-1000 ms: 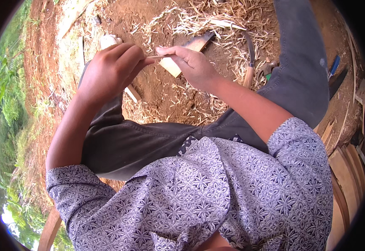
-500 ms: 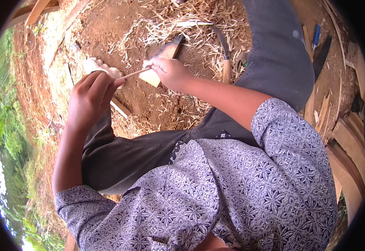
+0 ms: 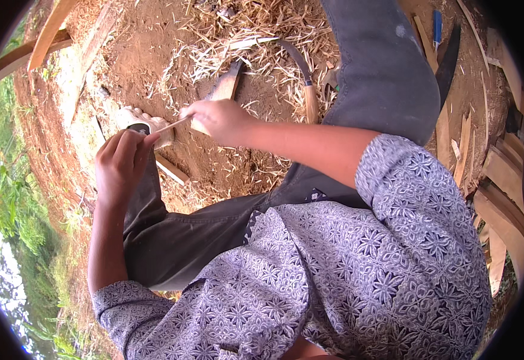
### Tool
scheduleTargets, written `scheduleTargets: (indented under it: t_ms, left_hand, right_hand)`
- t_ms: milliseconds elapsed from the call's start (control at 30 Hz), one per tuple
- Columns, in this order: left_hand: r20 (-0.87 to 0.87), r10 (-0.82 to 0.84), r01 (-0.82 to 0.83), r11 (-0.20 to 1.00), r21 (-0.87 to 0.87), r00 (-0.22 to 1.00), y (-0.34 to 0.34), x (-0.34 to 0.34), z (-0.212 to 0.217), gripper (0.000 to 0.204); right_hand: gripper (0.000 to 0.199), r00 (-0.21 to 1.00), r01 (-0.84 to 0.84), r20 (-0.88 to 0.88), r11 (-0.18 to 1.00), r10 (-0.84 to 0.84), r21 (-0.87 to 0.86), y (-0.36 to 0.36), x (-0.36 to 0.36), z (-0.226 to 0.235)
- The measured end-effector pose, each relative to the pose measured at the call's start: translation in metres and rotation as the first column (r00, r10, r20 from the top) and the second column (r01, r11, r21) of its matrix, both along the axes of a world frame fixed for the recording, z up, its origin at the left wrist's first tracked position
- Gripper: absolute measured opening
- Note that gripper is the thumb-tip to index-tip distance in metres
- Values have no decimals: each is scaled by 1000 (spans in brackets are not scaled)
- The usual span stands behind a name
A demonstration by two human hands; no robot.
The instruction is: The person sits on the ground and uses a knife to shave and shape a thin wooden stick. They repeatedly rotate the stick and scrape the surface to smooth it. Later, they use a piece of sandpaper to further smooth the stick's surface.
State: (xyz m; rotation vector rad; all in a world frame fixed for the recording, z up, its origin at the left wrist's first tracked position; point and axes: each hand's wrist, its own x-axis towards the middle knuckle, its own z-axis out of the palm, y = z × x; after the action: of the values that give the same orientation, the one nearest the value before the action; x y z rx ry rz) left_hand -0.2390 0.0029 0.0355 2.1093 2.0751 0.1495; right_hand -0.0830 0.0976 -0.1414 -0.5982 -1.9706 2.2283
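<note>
A person sits on bare reddish earth, seen from above, wearing a blue-and-white patterned shirt [image 3: 358, 282] and dark grey trousers [image 3: 388, 78]. Between the two hands runs a thin pale bamboo sliver [image 3: 172, 125], held just above the ground in front of the knees. The left hand [image 3: 121, 165] has its fingers curled and pressed together, pinching the near end of the sliver between thumb and fingertips. The right hand [image 3: 217, 119] is closed around the far end and also grips a broad flat blade [image 3: 223, 90] that points away from the body; whether the blade's edge touches the sliver cannot be told. A thick scatter of pale shavings [image 3: 262, 42] lies on the ground beyond the hands, which suggests that a good deal of paring has already been done. The sliver itself looks very thin and even, so it seems well advanced, though how much more trimming it needs cannot be judged. A curved knife with a wooden handle [image 3: 307, 84] lies untouched among the shavings. A bare foot [image 3: 145, 123] rests on the soil just beyond the left hand, with a short stick [image 3: 172, 171] beside it. Rough split strips of wood [image 3: 502, 180] are stacked at the right, seemingly unworked stock. Green plants edge the left of the view.
</note>
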Motion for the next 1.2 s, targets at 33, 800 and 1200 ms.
scheduleTargets:
  t_ms: [33,800,1200]
  left_hand:
    - [-11,29,-29,1000,0,1000,-2,3,1,26]
    - [37,17,-17,1000,-11,999,-5,2,1,33]
    - [36,-20,22,998,-55,999,-7,2,-2,40]
  right_hand:
    - [25,979,59,-194,998,-60,-9,-10,0,29]
    - [26,913,153,-378,988,-153,-30,-17,1,19]
    - [26,973,33,-226,996,-52,-88,-25,11,34]
